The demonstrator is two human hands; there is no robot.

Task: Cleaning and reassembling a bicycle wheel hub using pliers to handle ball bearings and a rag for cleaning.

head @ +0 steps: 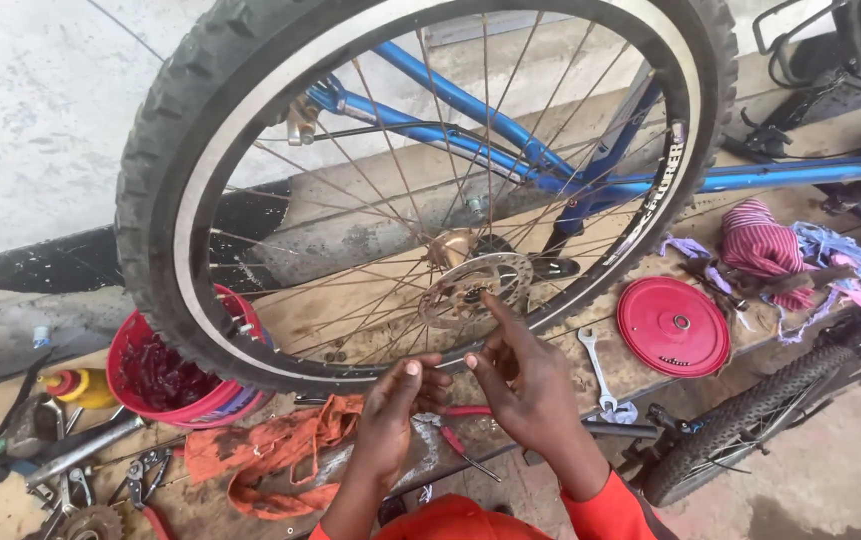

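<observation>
Two hands work near the middle: the left hand [395, 410] and the right hand [520, 375], fingertips close together below one disc rotor [475, 288].

One full bicycle wheel [165, 150] on a blue frame [470, 115] fills the far centre; a second tyre [740, 425] lies near right, so two tyres show.

One red bucket [135, 345] sits at the left. One round red lid [672, 326] lies right of centre. One silver spanner [597, 370] lies beside it.

One orange rag [270, 455] lies near left; one striped cloth [760, 245] and one pale bundle of rags [845, 265] lie far right.

One toothed sprocket [90, 522] and one pair of red-handled pliers [142, 490] lie near left.
</observation>
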